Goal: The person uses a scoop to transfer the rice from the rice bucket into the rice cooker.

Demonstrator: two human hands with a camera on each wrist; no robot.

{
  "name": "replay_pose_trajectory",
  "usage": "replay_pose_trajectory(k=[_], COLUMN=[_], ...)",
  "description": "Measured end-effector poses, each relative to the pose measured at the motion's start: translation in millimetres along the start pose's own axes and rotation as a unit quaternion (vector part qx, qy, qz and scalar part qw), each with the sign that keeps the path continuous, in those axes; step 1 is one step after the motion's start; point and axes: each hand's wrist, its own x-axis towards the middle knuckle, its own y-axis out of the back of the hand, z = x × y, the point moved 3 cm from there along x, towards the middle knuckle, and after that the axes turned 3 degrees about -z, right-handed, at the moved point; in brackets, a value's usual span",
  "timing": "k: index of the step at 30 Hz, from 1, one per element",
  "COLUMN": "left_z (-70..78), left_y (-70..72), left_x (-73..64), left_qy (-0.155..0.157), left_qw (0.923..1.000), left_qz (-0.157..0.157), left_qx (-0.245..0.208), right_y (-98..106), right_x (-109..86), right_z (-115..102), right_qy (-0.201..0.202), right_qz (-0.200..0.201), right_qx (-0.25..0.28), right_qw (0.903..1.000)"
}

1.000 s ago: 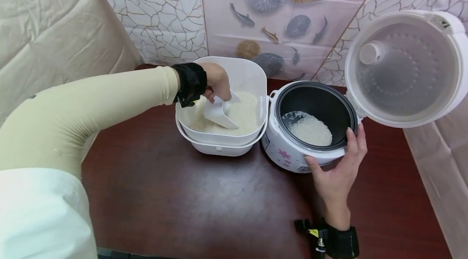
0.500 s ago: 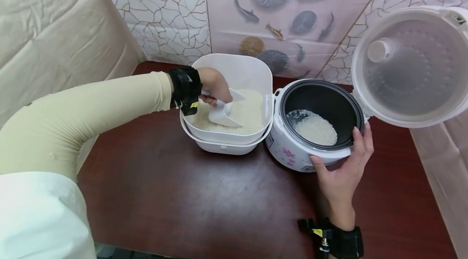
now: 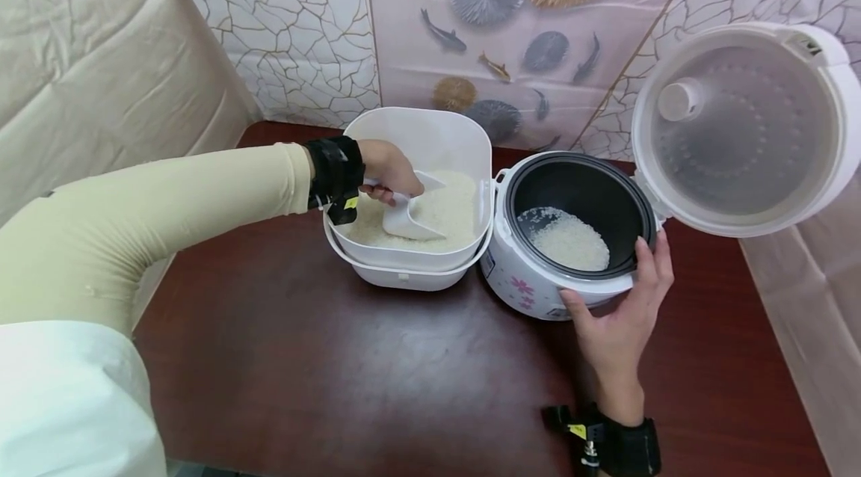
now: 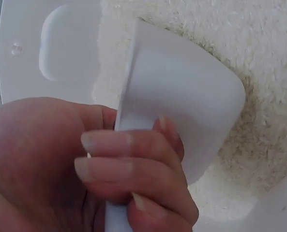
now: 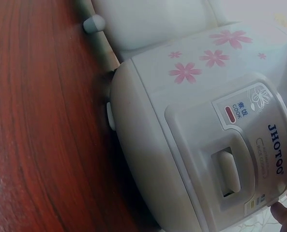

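Note:
My left hand (image 3: 389, 166) grips the handle of a white plastic scoop (image 3: 410, 221). Its blade lies among loose rice (image 3: 452, 202) inside a white bin (image 3: 449, 134). In the left wrist view, curled fingers wrap the handle and the scoop (image 4: 177, 82) shows its smooth underside against the grains. To the right stands a white rice cooker (image 3: 514, 279) with pink flowers; some rice (image 3: 572, 241) covers part of its dark inner pot (image 3: 572, 182). My right hand (image 3: 619, 320) rests against the cooker, thumb on the front wall, fairly straight fingers spread to the right rim.
The cooker's lid (image 3: 740, 129) stands raised at the right. Bin and cooker sit side by side on a dark red-brown table (image 3: 363, 380), before a patterned wall cloth (image 3: 303, 21). In the right wrist view, the cooker's cook switch (image 5: 229, 170) faces the camera.
My left hand has shifted slightly left and toward the front of the bin, with the scoop's front end staying in the rice. The right hand keeps its place on the cooker.

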Motion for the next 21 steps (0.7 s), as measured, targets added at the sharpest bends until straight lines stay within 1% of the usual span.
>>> replay_pose_trajectory(k=[3,6,9,14,16,19,21], left_z=[-0.5,1.3,3.8,3.6,4.0,6.6,9.6], left_y=[-0.3,-0.5,-0.9,-2.7,-2.1,2.3,7.0], left_x=[-1.3,-3.8,-5.4,-7.7,-10.3,-17.7,-23.5], left_qy=[0.001,0.000,-0.001,0.005,-0.003,-0.023,-0.037], left_qw=[0.9999,0.9998,0.9998,0.9996,0.9997,0.9997,0.9991], left_qz=[-0.002,-0.004,-0.010,-0.021,-0.018,-0.002,0.012], left_qx=[-0.013,-0.019,-0.019,-0.020,-0.013,0.004,0.015], right_y=[-0.1,0.2,0.2,-1.8,-2.0,-1.1,0.7], right_x=[-1.7,-1.8,-1.0,0.2,0.7,1.5,1.9], right_z=[4.6,4.5,-0.3,-13.5,-17.1,-16.9,-12.5], right_qy=[0.000,0.001,0.001,0.000,0.001,0.004,0.004], right_qz=[-0.005,-0.004,-0.002,-0.008,-0.008,-0.005,-0.003], right_qx=[-0.003,-0.004,-0.006,-0.002,0.000,-0.003,-0.005], right_qw=[1.0000,1.0000,1.0000,1.0000,1.0000,1.0000,1.0000])
